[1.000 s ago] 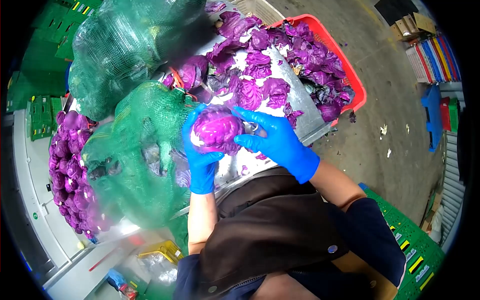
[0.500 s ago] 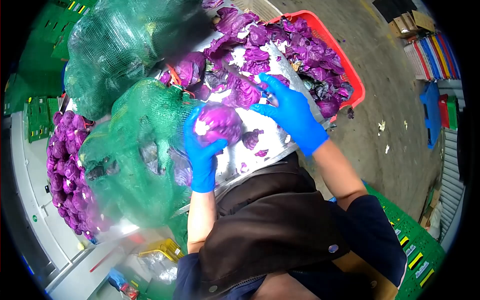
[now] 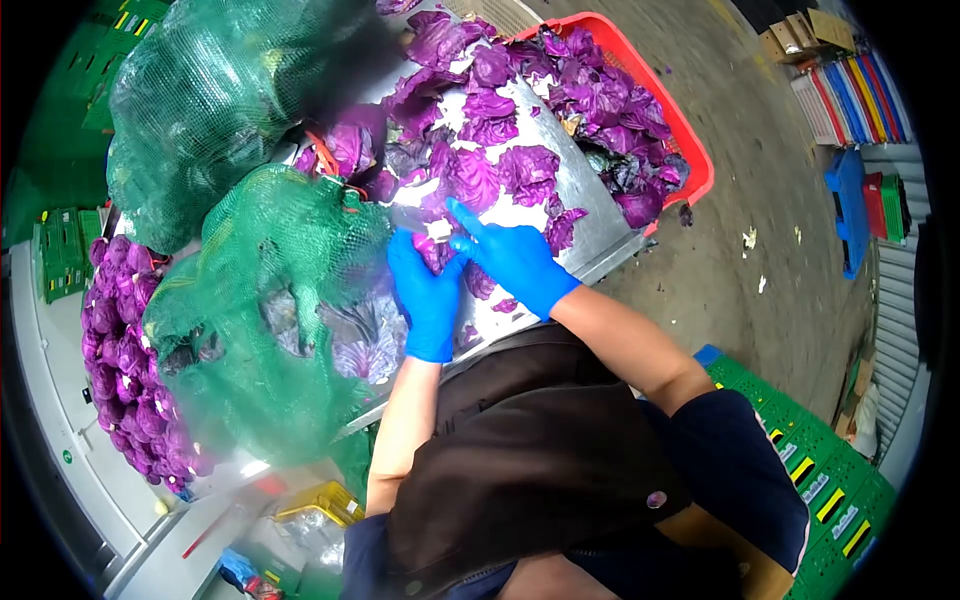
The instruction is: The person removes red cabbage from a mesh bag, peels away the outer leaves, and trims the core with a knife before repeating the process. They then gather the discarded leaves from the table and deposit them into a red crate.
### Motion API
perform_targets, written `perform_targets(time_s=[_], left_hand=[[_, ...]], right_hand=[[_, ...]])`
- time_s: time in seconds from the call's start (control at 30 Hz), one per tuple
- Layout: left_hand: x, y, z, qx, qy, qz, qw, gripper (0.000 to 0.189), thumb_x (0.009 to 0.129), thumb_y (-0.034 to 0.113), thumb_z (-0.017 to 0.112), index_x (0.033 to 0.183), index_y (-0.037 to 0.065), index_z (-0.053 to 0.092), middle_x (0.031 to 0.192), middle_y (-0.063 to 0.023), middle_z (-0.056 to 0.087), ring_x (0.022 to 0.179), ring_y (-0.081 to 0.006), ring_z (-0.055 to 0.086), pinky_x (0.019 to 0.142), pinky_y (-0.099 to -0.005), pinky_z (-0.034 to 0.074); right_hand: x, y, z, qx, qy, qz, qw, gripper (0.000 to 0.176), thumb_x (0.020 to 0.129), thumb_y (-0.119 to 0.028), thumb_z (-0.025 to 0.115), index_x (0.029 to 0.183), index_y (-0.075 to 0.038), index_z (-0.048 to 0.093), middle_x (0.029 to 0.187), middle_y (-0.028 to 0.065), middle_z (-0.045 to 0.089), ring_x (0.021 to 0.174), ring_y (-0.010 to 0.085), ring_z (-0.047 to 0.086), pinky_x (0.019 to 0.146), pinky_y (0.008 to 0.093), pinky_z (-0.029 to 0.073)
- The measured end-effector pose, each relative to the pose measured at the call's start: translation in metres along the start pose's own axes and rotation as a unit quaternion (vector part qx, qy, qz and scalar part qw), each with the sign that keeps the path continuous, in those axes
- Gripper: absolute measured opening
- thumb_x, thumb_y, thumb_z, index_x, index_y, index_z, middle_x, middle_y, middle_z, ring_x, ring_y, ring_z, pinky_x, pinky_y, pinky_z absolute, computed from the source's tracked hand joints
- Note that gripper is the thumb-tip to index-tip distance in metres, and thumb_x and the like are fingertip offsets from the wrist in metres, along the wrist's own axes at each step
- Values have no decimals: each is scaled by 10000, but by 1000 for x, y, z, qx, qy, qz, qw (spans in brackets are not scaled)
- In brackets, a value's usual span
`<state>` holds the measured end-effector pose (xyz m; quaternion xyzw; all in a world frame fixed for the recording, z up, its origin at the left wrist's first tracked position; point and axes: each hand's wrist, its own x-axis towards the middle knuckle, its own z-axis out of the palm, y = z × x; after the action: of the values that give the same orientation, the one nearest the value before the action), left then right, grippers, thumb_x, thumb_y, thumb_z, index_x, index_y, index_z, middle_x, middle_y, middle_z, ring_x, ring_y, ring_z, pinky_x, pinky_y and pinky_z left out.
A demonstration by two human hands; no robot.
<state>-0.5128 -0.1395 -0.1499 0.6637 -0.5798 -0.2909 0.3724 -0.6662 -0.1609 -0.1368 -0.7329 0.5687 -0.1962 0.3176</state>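
My left hand (image 3: 425, 300), in a blue glove, is closed around a red cabbage (image 3: 433, 254), most of which the gloves cover. My right hand (image 3: 518, 268), gloved the same, grips a knife whose blade (image 3: 408, 219) reaches left across the cabbage's pale stem end. Its index finger is stretched along the tool and the handle is hidden. Both hands are close together over a metal table (image 3: 560, 165) strewn with loose purple leaves (image 3: 527, 172). Left of my hands lies a green net sack (image 3: 275, 225) with cabbages inside.
A red crate (image 3: 690, 150) heaped with purple leaves stands beyond the table's right edge. Another full green net sack (image 3: 215, 110) lies at the back left. Many peeled cabbages (image 3: 125, 350) are piled at far left. Green crates (image 3: 810, 470) stand at lower right.
My right hand has come left and down to the cabbage with the knife. My left hand has moved slightly right, and the cabbage is now mostly covered.
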Motion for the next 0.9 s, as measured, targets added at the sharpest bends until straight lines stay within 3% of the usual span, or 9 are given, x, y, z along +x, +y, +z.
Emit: perform_targets(time_s=[0.1,0.13,0.27,0.43,0.53,0.6,0.67,0.73,0.9], left_hand=[[-11,1,3,14,-6,26,1000,833,690,74,782,1394,-1,344,1371,-210,386,1279,-363,377,1077,-432,311],[-19,1,2,36,-12,46,998,832,689,67,780,1394,0,343,1370,-210,385,1282,-363,371,1084,-433,301],[-16,-13,-5,-51,14,24,998,845,674,53,796,1394,8,357,1380,-175,397,1264,-325,408,1077,-407,322],[-18,22,-34,-240,-11,16,971,916,653,-12,810,1423,37,317,1445,-122,365,1321,-254,367,1121,-381,300],[-8,39,-39,-321,5,16,947,900,664,-25,802,1421,35,319,1425,-114,387,1286,-248,415,1088,-390,363],[-3,44,-38,-347,21,-23,937,903,665,-15,809,1422,32,319,1400,-115,411,1278,-240,422,1075,-383,374],[0,44,-39,-356,24,-51,933,899,664,-5,814,1418,28,325,1376,-117,433,1270,-233,430,1063,-375,381],[4,40,-40,-353,17,-65,933,889,663,4,819,1410,24,338,1352,-118,454,1261,-228,438,1053,-368,384],[0,29,-40,-377,16,-143,915,827,613,-38,803,1347,16,427,1307,-121,488,1187,-228,491,1023,-365,408]], right_hand=[[28,6,-11,33,-12,40,999,463,949,-475,483,1165,-90,622,864,180,667,792,334,658,694,420,495],[41,15,-12,199,-87,189,958,527,901,-553,519,1117,-87,637,953,206,670,887,336,655,767,415,499],[33,10,-6,122,-19,58,991,559,831,-584,588,1049,-77,675,1032,187,671,961,335,647,825,441,491],[57,28,-29,68,58,134,987,406,820,-389,665,1050,-53,678,885,165,684,833,337,664,713,406,516],[51,15,-40,-27,72,133,988,518,834,-403,684,1240,-95,593,943,166,684,801,298,670,684,384,515],[34,-26,-61,86,90,92,988,676,823,-497,666,1357,-126,481,861,138,676,712,270,660,607,394,513],[20,-50,-61,370,9,-47,928,601,783,-333,763,1306,-122,557,977,59,687,741,159,646,664,308,533],[20,-45,-56,194,-13,-140,971,518,771,-271,782,1244,-139,615,1013,49,684,772,147,656,675,301,534],[19,-32,-77,269,-40,-99,957,302,793,-227,756,1062,-116,676,875,76,674,784,149,666,679,288,528]])
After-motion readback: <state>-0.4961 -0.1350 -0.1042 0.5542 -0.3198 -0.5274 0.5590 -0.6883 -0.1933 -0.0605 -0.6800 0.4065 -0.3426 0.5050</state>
